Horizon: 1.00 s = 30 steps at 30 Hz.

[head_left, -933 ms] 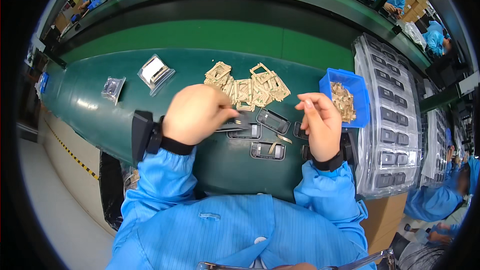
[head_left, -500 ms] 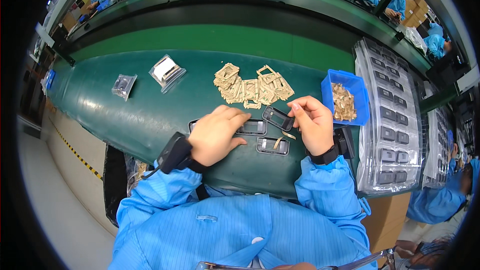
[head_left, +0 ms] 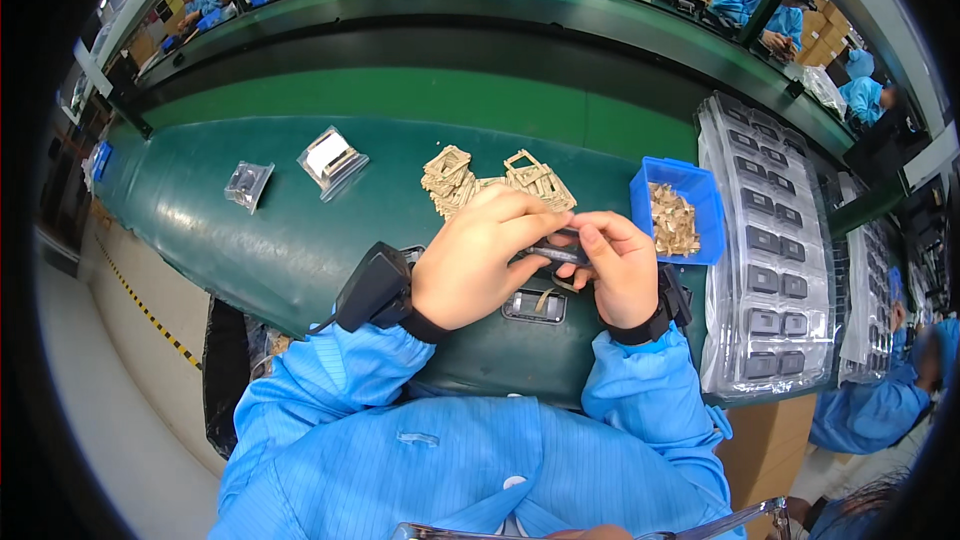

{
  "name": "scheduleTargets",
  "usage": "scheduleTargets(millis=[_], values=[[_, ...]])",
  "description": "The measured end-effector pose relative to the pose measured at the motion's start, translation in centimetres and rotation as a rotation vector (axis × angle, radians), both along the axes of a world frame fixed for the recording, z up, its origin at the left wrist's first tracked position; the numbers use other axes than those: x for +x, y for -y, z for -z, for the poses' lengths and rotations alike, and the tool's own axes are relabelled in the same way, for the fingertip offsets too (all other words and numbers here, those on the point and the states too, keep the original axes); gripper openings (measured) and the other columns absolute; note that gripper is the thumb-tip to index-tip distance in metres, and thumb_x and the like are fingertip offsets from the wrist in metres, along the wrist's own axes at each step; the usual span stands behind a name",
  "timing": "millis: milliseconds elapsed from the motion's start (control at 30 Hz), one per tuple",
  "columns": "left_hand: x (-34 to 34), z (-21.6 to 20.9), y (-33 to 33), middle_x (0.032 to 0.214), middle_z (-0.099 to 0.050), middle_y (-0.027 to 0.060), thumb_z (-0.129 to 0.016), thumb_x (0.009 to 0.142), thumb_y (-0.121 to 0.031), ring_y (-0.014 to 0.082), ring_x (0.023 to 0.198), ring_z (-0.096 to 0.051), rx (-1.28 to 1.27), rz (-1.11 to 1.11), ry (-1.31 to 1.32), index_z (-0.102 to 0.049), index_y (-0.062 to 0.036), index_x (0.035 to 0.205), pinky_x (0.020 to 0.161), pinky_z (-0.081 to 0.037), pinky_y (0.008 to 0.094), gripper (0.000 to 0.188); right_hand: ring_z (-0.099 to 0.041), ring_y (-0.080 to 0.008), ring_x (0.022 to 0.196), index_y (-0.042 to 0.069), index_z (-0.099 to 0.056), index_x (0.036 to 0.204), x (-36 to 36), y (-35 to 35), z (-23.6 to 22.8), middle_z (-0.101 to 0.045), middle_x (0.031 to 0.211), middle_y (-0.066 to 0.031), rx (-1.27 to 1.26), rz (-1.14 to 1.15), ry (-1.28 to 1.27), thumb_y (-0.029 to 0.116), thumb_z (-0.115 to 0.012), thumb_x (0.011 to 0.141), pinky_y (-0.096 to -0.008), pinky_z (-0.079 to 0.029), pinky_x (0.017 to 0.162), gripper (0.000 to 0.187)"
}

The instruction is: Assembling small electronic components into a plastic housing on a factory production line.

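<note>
Over the middle of the table, my left hand [head_left: 465, 265] and my right hand [head_left: 625, 275] come together on a small black plastic housing [head_left: 562, 252]. Left fingers and thumb close on it from one side, while the right thumb and fingers pinch its other end. Most of the housing is covered by my fingers. Just below them, a second black housing [head_left: 520, 310] lies on the table with a tan strip [head_left: 543, 299] across it. Beside my left wrist, the edge of another black part [head_left: 411, 253] peeks out. Tan rectangular frames [head_left: 447, 178] are heaped beyond my hands, partly hidden by the left one.
A blue bin [head_left: 636, 202] of small tan pieces stands right of my right hand. Farther right are clear plastic trays [head_left: 718, 260] holding rows of black housings. Two clear bags [head_left: 332, 162] [head_left: 247, 185] lie at the left. Co-workers sit beyond the green ledge [head_left: 400, 85].
My left hand has moved right, off the housings on the table, onto the black housing in my right hand. My right hand has shifted slightly left.
</note>
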State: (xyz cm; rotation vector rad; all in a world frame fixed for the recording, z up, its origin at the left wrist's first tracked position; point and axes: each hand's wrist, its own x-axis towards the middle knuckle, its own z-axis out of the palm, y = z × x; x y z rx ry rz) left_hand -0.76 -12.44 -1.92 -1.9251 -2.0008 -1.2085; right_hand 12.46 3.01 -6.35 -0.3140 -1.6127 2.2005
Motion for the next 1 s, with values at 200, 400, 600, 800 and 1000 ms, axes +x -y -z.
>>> scheduleTargets(millis=[200, 400, 600, 800, 1000], values=[[0.4, -0.7, -1.4, 0.083, -0.061, 0.0064, -0.081, 0.074, -0.01, 0.0243, 0.079, -0.059, 0.079, -0.338, 0.182, -0.069, -0.0051, 0.095, 0.068, -0.046, 0.0354, 0.026, -0.069, -0.0139, 0.071, -0.001, -0.062, 0.115, 0.4, 0.3, -0.5, -0.072, 0.098, -0.0154, 0.041, 0.205, -0.045, 0.009, -0.06, 0.098, -0.0204, -0.052, 0.056, 0.02], [-0.2, 1.3, -2.6, 0.078, -0.054, 0.002, -0.078, 0.08, -0.007, 0.0125, 0.066, -0.048, 0.22, -0.29, 0.31, -0.066, -0.0043, 0.084, 0.058, -0.037, 0.0263, 0.013, -0.072, -0.0179, 0.085, -0.004, -0.064, 0.114, 0.0, 2.2, -0.6, -0.07, 0.103, -0.0143, 0.275, 0.376, -0.087, -0.002, -0.061, 0.094, -0.0227, -0.056, 0.067, 0.02], [0.1, 2.3, -2.1, 0.081, -0.059, 0.0028, -0.074, 0.082, -0.009, 0.0102, 0.063, -0.047, 0.121, -0.2, 0.716, -0.069, -0.0034, 0.087, 0.055, -0.038, 0.025, 0.009, -0.071, -0.0173, 0.092, -0.005, -0.066, 0.111, -0.2, 2.9, -0.1, -0.072, 0.101, -0.0138, 0.426, 0.449, -0.042, -0.008, -0.065, 0.089, -0.0237, -0.057, 0.073, 0.022], [-0.3, 2.7, -1.9, 0.09, -0.057, 0.002, -0.07, 0.085, 0.005, 0.005, 0.071, -0.055, 0.089, -0.157, 0.7, -0.065, 0.0004, 0.091, 0.056, -0.037, 0.0176, 0.009, -0.071, -0.0197, 0.098, -0.006, -0.064, 0.114, -0.1, 2.3, 0.5, -0.072, 0.105, -0.0169, 0.477, 0.315, -0.068, -0.01, -0.067, 0.086, -0.0259, -0.058, 0.079, 0.028], [-0.7, 2.9, -2.2, 0.091, -0.054, 0.007, -0.068, 0.086, 0.0, 0.0109, 0.074, -0.061, 0.117, -0.048, 1.083, -0.064, -0.0001, 0.089, 0.061, -0.049, 0.0253, 0.006, -0.065, -0.0264, 0.112, -0.006, -0.052, 0.133, -0.1, 2.3, -0.5, -0.063, 0.126, -0.0211, 0.132, 0.063, -0.165, -0.016, -0.068, 0.082, -0.0321, -0.058, 0.089, 0.054]])
